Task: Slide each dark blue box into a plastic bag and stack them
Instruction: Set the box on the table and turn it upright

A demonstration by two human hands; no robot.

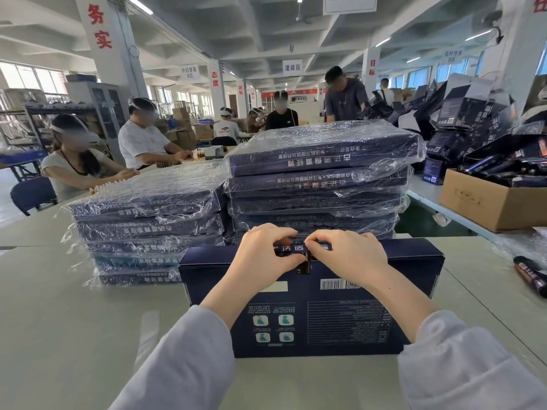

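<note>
A bare dark blue box [313,309] lies flat on the table in front of me, its printed back with a barcode facing up. Both my hands rest on its far edge. My left hand [263,255] and my right hand [346,255] have curled fingers that pinch a small dark clasp [305,264] at the middle of that edge. Behind the box stand two stacks of boxes in clear plastic bags: a lower stack [148,226] on the left and a taller stack [319,179] on the right.
An open cardboard carton [485,202] with dark items sits at the right, behind it a heap of unfolded dark boxes [479,125]. A dark tube [529,273] lies at the right table edge. Several people sit at tables in the back left.
</note>
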